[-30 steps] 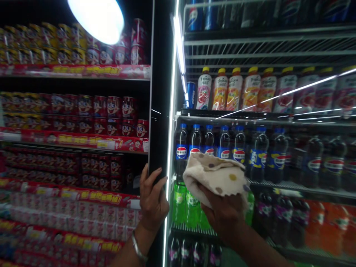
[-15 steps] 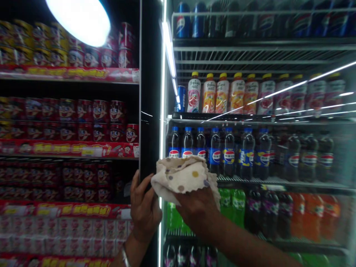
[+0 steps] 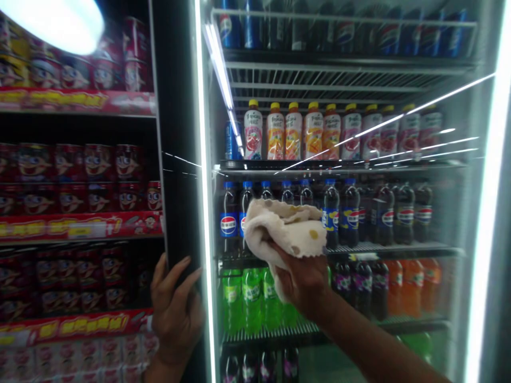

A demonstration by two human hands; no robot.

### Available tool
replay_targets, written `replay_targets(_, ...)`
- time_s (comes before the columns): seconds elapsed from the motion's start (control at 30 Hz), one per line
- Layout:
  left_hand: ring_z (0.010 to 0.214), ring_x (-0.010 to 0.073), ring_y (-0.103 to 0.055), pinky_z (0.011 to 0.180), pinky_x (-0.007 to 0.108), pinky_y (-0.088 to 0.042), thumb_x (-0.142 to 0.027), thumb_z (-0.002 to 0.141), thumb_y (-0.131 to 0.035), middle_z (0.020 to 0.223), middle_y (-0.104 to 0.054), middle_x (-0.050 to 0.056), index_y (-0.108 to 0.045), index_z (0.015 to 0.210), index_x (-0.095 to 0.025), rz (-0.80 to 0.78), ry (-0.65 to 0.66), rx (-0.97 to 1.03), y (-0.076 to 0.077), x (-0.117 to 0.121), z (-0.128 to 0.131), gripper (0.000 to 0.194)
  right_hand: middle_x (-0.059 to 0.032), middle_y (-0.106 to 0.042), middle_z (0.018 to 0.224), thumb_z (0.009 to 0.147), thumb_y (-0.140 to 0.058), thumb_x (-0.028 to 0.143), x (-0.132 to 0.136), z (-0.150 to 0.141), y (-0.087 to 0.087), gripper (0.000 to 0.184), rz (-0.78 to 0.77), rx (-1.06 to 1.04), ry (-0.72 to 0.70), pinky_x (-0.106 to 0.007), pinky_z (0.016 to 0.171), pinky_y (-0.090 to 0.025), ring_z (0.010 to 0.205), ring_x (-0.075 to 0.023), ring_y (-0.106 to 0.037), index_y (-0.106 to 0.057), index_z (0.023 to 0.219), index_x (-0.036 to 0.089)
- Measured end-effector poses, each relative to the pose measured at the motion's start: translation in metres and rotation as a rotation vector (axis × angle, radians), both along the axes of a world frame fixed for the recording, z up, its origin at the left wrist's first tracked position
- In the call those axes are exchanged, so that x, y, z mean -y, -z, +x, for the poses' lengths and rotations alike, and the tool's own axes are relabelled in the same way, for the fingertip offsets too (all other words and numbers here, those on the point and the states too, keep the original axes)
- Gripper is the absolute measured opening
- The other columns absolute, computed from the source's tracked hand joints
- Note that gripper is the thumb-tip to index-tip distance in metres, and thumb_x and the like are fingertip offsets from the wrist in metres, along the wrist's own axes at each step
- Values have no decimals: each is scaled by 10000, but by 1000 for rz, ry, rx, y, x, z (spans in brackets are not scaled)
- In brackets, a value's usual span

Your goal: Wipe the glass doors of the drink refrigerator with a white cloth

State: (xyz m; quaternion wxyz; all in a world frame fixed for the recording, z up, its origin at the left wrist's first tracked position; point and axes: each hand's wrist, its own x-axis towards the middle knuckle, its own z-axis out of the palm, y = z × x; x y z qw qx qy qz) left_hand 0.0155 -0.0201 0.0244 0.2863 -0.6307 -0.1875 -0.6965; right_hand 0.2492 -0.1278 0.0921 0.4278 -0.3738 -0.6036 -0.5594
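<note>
1. The right hand [image 3: 304, 279] is clamped on a bunched cream cloth with coloured dots [image 3: 288, 227], holding it up against the glass front of the drinks cooler [image 3: 459, 223].
2. The cloth sits in front of the cola bottles [image 3: 339, 213] on the cooler's middle shelf, just above the green soda bottles [image 3: 243, 298].
3. The left hand [image 3: 175, 311] rests on the cooler's dark door frame [image 3: 175, 159], fingers spread flat rather than gripping round anything.
4. The cloth looks soft, light and floppy; it folds over the knuckles. I judge it handles best wadded in the palm, as here, so no loose corner drags.
5. Left of the cooler, red snack canisters [image 3: 99, 165] fill the store shelves; juice bottles [image 3: 295, 133] line the cooler's upper shelf.
</note>
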Motion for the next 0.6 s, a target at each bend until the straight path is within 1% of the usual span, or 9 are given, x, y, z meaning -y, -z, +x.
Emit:
replay_targets(0.07,1480,335,-419,1249,512,-366,81,771,-604,1275,-637,129,-675,1091,-171,0,-1,2,1,-1,-1,413,-98,-705,1192,964,-514,190,3,16,-2,281,59,-14,36,-509,919,-581,1096,-295,-667,-615,1225,206)
replay_targets(0.17,1471,354,-428,1244,524,-371,81,764,-617,1269,-643,149,-675,1082,-156,0,-9,7,1,-1,-2,402,-98,-706,1197,958,-571,181,9,42,-10,294,131,-46,62,-473,954,-587,1108,-280,-673,-619,1247,208)
replay_targets(0.23,1461,374,-439,1233,548,-384,86,755,-626,1262,-647,166,-672,1064,-147,2,-20,4,1,-1,-1,390,-93,-723,1152,969,-573,195,14,61,-17,268,176,-71,104,-438,911,-610,1056,-265,-695,-625,1232,202)
replay_targets(0.33,1436,416,-463,1193,620,-418,97,741,-633,1243,-658,189,-672,1039,-141,8,-43,0,-1,-1,0,383,-91,-742,1071,994,-562,274,23,92,-27,213,243,-146,169,-433,836,-630,990,-272,-716,-646,1172,193)
replay_targets(0.47,1400,445,-498,1153,685,-435,91,725,-640,1227,-672,203,-668,1052,-143,35,-63,0,-3,2,0,403,-120,-738,1052,994,-563,385,36,136,-37,296,292,-275,162,-449,850,-619,978,-291,-713,-679,1142,156)
replay_targets(0.53,1407,445,-488,1147,696,-435,48,738,-645,1265,-664,193,-663,1068,-161,17,-59,-1,-4,4,0,391,-130,-740,1036,984,-563,429,43,158,-41,350,318,-341,159,-433,851,-608,976,-292,-711,-694,1131,140)
replay_targets(0.6,1417,436,-481,1139,701,-442,-20,760,-639,1294,-660,156,-663,1068,-197,-14,-47,25,-5,6,1,356,-138,-743,1016,962,-564,487,51,180,-45,411,348,-428,171,-414,847,-593,964,-286,-711,-710,1114,134)
